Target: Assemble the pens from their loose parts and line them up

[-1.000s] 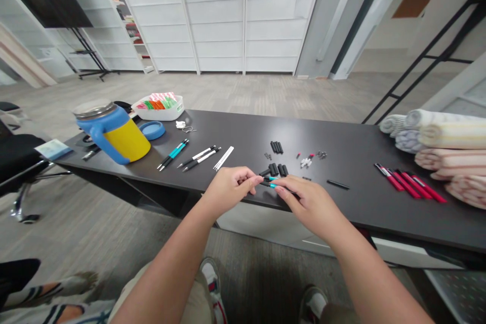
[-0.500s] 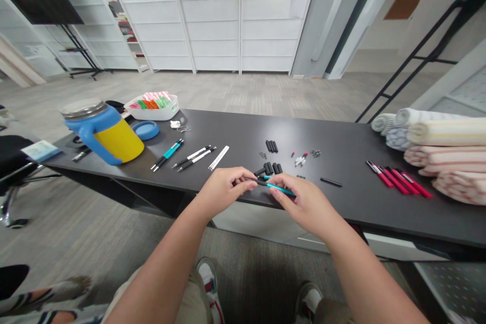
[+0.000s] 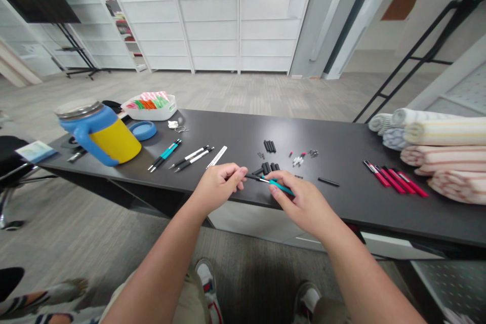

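My right hand pinches a teal pen barrel just above the near edge of the dark table. My left hand is closed on the black front piece of the same pen, and a thin white refill shows between the two parts. Behind my fingers lie several short black pen grips. Finished teal and black pens lie in a row to the left, with white refills beside them.
A yellow and blue jug and a blue lid stand at the table's left end, near a white tray of coloured items. Red pens and rolled towels occupy the right. Small parts lie mid-table.
My hands have drawn apart a little, and the black front piece now sits away from the teal barrel with the refill showing between them. The camera view drifted slightly right.
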`<action>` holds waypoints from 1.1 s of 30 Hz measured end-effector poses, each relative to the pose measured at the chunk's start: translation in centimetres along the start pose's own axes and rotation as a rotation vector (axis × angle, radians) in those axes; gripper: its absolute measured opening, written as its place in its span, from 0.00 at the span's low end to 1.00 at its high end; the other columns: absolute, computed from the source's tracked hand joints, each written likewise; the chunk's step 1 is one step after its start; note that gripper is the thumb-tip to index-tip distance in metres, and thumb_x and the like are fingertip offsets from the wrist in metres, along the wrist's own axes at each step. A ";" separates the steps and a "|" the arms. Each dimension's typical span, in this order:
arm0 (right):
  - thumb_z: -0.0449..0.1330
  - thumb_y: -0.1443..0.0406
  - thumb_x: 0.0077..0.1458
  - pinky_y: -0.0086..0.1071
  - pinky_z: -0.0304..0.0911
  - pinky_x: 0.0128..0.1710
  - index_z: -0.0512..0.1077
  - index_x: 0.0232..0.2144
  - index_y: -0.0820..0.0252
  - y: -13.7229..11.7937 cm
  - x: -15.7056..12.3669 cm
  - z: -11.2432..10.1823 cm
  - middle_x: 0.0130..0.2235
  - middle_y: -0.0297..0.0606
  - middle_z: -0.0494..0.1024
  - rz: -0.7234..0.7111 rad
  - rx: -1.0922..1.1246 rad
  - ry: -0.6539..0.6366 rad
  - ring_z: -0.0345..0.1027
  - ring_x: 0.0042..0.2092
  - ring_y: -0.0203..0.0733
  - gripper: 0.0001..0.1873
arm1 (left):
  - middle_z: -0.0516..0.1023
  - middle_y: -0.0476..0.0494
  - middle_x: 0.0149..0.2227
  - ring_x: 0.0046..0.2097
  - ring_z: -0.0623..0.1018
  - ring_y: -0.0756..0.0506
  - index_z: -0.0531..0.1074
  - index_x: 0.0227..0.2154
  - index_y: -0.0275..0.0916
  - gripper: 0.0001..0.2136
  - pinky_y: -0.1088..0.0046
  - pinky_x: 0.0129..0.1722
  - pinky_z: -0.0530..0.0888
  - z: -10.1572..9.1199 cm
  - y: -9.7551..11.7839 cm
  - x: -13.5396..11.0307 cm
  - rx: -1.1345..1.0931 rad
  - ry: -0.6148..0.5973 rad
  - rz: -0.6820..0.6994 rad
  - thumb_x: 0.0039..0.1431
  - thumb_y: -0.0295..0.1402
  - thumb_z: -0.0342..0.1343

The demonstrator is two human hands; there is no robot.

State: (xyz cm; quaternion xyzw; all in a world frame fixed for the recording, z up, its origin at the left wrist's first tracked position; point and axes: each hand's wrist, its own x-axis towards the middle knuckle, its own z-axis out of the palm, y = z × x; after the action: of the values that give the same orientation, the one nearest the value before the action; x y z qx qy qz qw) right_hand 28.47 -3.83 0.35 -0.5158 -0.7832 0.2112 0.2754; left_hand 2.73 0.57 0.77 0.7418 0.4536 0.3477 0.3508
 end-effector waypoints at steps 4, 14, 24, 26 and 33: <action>0.53 0.57 0.74 0.35 0.66 0.49 0.76 0.51 0.49 -0.1 0.1 0.1 0.51 0.33 0.84 -0.058 0.010 0.023 0.79 0.50 0.44 0.13 | 0.82 0.48 0.28 0.28 0.76 0.50 0.78 0.32 0.38 0.18 0.75 0.30 0.69 -0.4 -0.1 0.1 -0.099 0.003 -0.044 0.71 0.47 0.56; 0.56 0.62 0.67 0.33 0.60 0.38 0.77 0.38 0.53 0.1 0.1 0.3 0.36 0.33 0.82 -0.020 -0.068 0.119 0.74 0.36 0.42 0.09 | 0.80 0.47 0.29 0.28 0.73 0.51 0.80 0.39 0.37 0.15 0.75 0.31 0.68 -0.8 -1.5 0.7 -0.418 0.102 -0.101 0.67 0.46 0.62; 0.56 0.61 0.67 0.32 0.60 0.37 0.76 0.36 0.54 -0.1 0.0 0.0 0.33 0.31 0.80 -0.007 -0.012 0.141 0.72 0.34 0.40 0.09 | 0.79 0.46 0.28 0.28 0.72 0.51 0.79 0.37 0.36 0.15 0.75 0.32 0.68 -0.8 -2.0 1.0 -0.618 0.232 -0.127 0.64 0.45 0.65; 0.56 0.61 0.67 0.32 0.60 0.37 0.75 0.36 0.54 0.0 0.0 0.0 0.33 0.31 0.79 -0.006 -0.004 0.151 0.72 0.34 0.40 0.09 | 0.79 0.46 0.29 0.28 0.72 0.51 0.78 0.36 0.37 0.15 0.75 0.32 0.68 -0.8 -1.9 0.9 -0.587 0.274 -0.135 0.63 0.46 0.65; 0.57 0.60 0.66 0.32 0.60 0.34 0.75 0.35 0.54 0.2 -0.1 -0.2 0.31 0.31 0.79 0.044 -0.030 0.188 0.72 0.32 0.40 0.09 | 0.77 0.46 0.30 0.34 0.73 0.45 0.79 0.32 0.42 0.08 0.68 0.41 0.69 -1.6 -1.4 0.4 0.220 0.217 0.196 0.64 0.39 0.63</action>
State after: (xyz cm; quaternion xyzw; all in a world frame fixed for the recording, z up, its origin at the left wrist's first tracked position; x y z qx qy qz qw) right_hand 28.73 -3.81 0.33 -0.5543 -0.7456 0.1563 0.3352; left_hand 0.93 1.72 0.48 0.7745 0.4497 0.4064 0.1813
